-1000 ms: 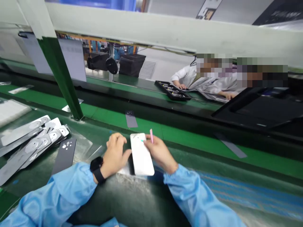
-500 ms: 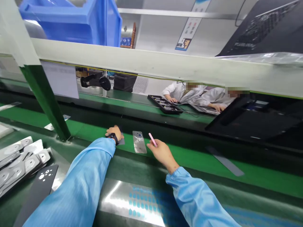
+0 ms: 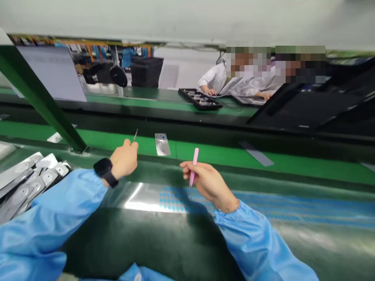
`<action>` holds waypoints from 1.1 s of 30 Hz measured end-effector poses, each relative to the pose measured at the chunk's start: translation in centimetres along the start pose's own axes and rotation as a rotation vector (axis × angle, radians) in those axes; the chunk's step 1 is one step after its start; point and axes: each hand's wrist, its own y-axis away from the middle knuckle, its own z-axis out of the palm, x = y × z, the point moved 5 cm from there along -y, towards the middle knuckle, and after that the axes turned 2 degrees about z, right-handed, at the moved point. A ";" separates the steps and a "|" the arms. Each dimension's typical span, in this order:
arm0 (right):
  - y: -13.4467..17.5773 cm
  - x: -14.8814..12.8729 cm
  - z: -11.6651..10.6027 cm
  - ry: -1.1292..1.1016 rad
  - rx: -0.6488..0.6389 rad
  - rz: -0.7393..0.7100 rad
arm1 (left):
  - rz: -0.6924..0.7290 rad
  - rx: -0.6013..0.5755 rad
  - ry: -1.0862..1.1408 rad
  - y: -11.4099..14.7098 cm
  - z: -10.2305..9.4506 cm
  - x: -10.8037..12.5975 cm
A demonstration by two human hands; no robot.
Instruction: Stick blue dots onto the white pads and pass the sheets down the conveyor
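Note:
My left hand (image 3: 124, 159), with a dark watch at its wrist, is closed on a thin flat plate (image 3: 135, 135) that shows nearly edge-on above the fingers. Pink tweezers (image 3: 193, 168) stand almost upright between the fingers of my right hand (image 3: 206, 177), their narrow end pointing down. Between and beyond the two hands, a silvery rectangular plate (image 3: 163, 145) with a small blue dot lies on the green strip (image 3: 202, 150). Below my right hand is a clear sheet with rows of blue spots (image 3: 175, 199) on the bench.
A stack of light plates with holes (image 3: 32, 183) lies at left. A slanted green post (image 3: 43, 101) rises there. Another flat plate (image 3: 257, 153) rests on the strip at right. Across the line, people in white coats work near a black tray (image 3: 200, 99).
My left hand has come back from the strip, lifting the thin plate. My right hand has drawn nearer and turned the tweezers narrow end down. The view has tilted downward.

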 end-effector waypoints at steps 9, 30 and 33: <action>3.0 5.5 3.9 0.276 -0.130 0.086 | 0.241 -0.279 -0.110 11.5 8.9 3.5; 0.2 7.0 3.8 0.439 -0.130 0.098 | 0.483 -0.080 0.337 8.5 11.1 0.3; 0.4 6.9 3.8 0.422 -0.126 0.115 | 0.494 -0.037 0.360 8.7 11.2 0.4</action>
